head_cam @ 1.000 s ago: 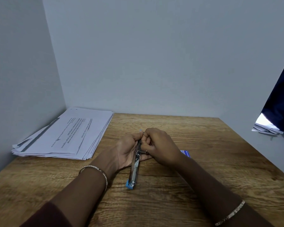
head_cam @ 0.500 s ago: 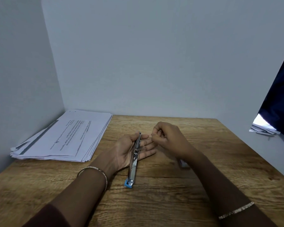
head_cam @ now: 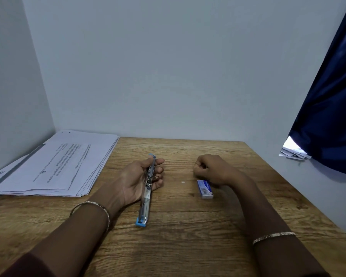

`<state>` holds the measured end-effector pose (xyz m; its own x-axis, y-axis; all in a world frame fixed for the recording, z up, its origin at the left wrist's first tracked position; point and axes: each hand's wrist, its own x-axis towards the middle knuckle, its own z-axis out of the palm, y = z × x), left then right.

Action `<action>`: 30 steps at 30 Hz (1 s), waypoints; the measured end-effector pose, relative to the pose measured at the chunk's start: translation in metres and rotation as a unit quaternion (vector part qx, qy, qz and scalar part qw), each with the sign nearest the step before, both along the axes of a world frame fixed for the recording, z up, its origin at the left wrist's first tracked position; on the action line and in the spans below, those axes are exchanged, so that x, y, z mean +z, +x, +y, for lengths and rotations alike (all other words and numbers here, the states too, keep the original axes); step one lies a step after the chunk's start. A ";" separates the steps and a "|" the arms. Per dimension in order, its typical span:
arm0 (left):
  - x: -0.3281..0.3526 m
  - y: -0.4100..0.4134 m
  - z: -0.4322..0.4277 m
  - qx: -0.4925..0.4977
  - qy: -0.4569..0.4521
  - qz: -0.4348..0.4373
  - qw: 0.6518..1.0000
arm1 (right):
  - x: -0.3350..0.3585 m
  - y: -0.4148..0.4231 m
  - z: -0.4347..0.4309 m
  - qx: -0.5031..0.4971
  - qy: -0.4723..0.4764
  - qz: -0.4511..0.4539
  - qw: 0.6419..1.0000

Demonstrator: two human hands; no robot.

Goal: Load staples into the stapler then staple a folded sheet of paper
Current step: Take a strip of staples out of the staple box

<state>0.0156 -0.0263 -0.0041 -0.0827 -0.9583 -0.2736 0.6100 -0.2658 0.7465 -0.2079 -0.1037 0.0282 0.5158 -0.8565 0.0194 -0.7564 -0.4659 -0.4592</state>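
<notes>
A person's left hand (head_cam: 137,181) lies palm-up on the wooden surface (head_cam: 188,236), fingers curled loosely around an opened stapler (head_cam: 147,193) — its blue end resting on the wood. The right hand (head_cam: 212,169), fingers closed in a fist, sits beside a small staple box (head_cam: 205,189); a paper stack (head_cam: 54,164) lies at left.

A plain office corner is shown: a wooden desk (head_cam: 188,246) is set against bare pale walls (head_cam: 168,66), a stack of printed papers (head_cam: 54,164) is laid on it, and a dark blue curtain (head_cam: 332,100) is hung at the right.
</notes>
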 end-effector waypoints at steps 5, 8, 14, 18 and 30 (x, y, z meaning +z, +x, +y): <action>0.001 0.000 0.001 -0.003 -0.011 0.002 1.000 | 0.009 -0.014 -0.001 -0.038 -0.032 -0.051 0.997; 0.002 -0.001 0.002 0.003 -0.009 0.000 1.000 | 0.021 -0.022 0.007 -0.035 -0.003 -0.076 0.996; 0.002 -0.003 0.002 0.020 -0.003 0.007 1.000 | 0.027 -0.027 0.020 -0.014 0.124 0.107 0.986; 0.004 -0.006 0.004 0.021 0.000 0.023 1.000 | 0.026 -0.024 0.018 0.014 0.139 0.115 0.983; 0.002 -0.019 0.008 0.029 -0.069 -0.036 0.997 | 0.022 0.003 0.024 0.102 0.060 -0.242 0.963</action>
<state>-0.0033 -0.0187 -0.0024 -0.0109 -0.9897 -0.1424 0.5653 -0.1236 0.8155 -0.2052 -0.0795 0.0498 0.6287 -0.7496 0.2069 -0.3380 -0.5031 -0.7954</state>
